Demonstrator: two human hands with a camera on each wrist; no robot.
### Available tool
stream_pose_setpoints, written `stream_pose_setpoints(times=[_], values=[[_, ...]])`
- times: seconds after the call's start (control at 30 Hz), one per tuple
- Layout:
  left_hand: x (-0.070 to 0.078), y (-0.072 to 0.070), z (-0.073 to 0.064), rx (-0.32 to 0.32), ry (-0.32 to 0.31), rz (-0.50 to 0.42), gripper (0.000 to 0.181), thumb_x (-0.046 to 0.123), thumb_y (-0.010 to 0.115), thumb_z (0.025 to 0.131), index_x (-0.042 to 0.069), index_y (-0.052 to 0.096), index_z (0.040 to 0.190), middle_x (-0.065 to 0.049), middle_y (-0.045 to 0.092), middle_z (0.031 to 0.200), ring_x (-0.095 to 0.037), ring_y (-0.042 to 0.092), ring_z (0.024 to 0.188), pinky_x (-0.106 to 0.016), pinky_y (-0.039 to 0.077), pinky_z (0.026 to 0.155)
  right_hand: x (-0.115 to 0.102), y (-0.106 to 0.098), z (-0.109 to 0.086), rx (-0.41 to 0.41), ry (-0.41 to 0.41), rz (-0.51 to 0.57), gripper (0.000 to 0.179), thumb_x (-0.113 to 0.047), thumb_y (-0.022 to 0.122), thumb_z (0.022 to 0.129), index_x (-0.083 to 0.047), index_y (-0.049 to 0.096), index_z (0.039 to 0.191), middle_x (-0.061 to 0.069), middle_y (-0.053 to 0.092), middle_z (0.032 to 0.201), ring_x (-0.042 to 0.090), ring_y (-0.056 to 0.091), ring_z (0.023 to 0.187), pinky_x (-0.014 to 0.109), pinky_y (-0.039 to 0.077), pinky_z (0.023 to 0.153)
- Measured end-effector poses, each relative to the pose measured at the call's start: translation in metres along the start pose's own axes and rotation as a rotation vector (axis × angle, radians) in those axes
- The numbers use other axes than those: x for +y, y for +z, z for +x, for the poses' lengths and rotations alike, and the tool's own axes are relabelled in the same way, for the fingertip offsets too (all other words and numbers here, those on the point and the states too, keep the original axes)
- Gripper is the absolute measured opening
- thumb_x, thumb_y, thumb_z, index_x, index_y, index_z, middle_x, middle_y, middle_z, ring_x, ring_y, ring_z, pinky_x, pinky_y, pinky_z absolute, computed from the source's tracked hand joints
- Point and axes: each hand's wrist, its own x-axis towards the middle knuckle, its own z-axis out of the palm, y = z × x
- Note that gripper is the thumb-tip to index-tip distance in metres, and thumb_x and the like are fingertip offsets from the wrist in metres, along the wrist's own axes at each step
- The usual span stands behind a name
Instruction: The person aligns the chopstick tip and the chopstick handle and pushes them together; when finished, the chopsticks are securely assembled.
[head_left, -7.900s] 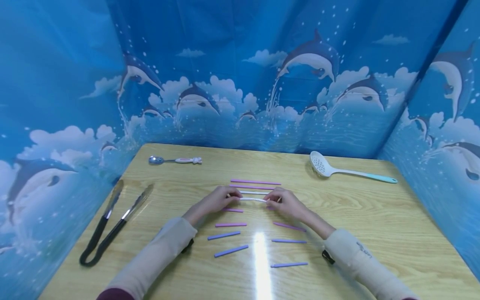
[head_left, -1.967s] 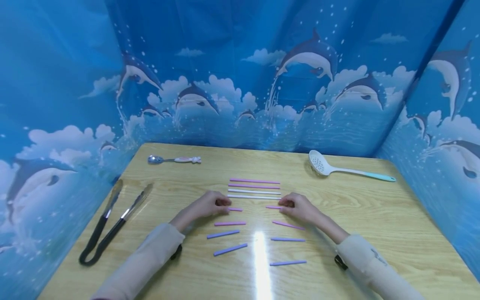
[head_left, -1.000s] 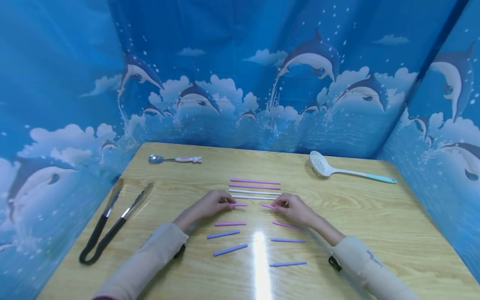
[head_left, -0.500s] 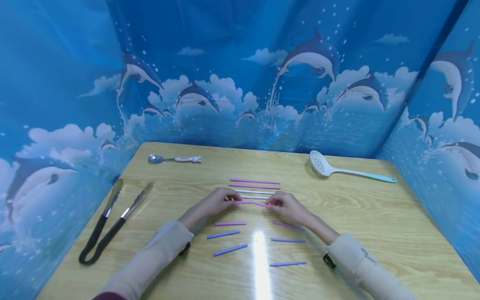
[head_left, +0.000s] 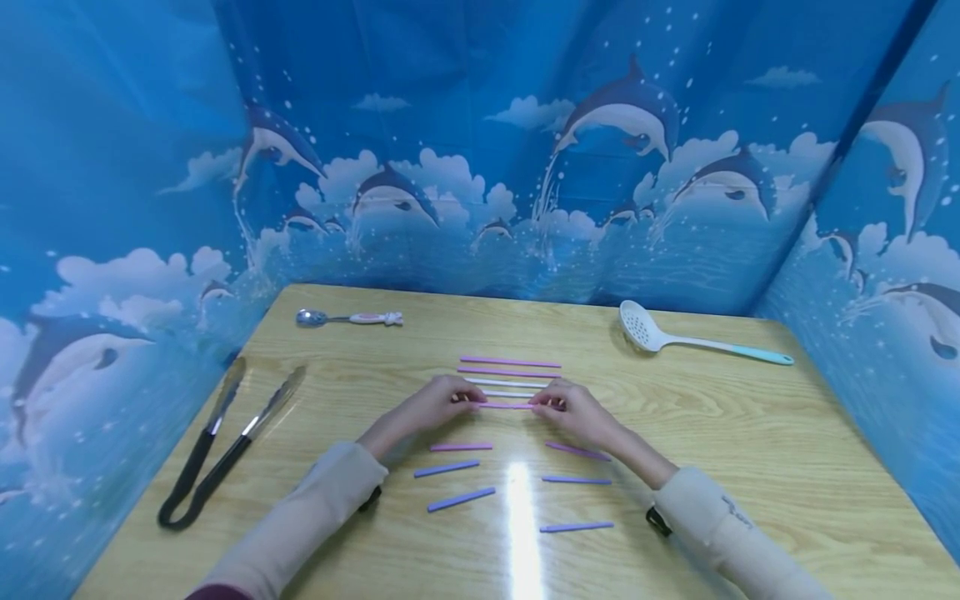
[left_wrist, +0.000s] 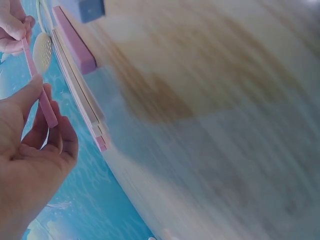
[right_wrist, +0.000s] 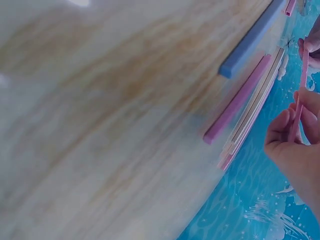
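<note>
In the head view my left hand point(head_left: 433, 406) and right hand point(head_left: 573, 410) face each other mid-table. Each pinches one short pink stick between thumb and fingers, and the two sticks meet end to end in one straight pink line point(head_left: 506, 406). Both wrist views show the left pink stick point(left_wrist: 47, 107) and the right pink stick point(right_wrist: 296, 120) held up over the table. Just behind the hands lie two long white sticks point(head_left: 510, 384) and two long pink sticks point(head_left: 510, 362), side by side. Nearer me are a short pink stick point(head_left: 461, 448) on the left and another pink stick point(head_left: 577, 451) on the right.
Blue-violet sticks lie in front, a pair left point(head_left: 461, 499) and a pair right point(head_left: 577, 527). Black-handled tongs point(head_left: 201, 479) rest at the left, a small spoon point(head_left: 375, 319) at the back left, and a white skimmer point(head_left: 639, 327) at the back right. A dolphin curtain point(head_left: 465, 167) stands behind.
Earlier both hands brought two white sticks together and laid them down. Since then each has picked up a short pink stick, moved inward, and brought the ends together and into line.
</note>
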Motion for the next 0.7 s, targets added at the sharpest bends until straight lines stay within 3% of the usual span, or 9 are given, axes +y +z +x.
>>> stream_pose_setpoints(times=[0.33, 0.7], values=[[0.0015, 0.0025, -0.0011, 0.011, 0.046, 0.026, 0.02, 0.01, 0.059, 0.093, 0.001, 0.069, 0.109, -0.012, 0.07, 0.106, -0.022, 0.066, 0.097, -0.026, 0.053, 0.085, -0.0047, 0.0042, -0.0002, 0.026, -0.002, 0.045, 0.013, -0.007, 0.065, 0.088, 0.001, 0.07, 0.097, 0.001, 0.059, 0.083, 0.004, 0.049, 0.071, 0.019, 0.049, 0.062], [0.0008, 0.0024, -0.005, 0.071, 0.115, 0.033, 0.021, 0.007, 0.06, 0.091, -0.001, 0.068, 0.109, -0.014, 0.07, 0.104, -0.021, 0.068, 0.089, -0.019, 0.053, 0.077, -0.0068, 0.0057, 0.0002, 0.079, -0.033, 0.055, 0.011, -0.006, 0.065, 0.088, 0.001, 0.07, 0.095, 0.001, 0.057, 0.081, 0.004, 0.046, 0.067, 0.018, 0.045, 0.057]])
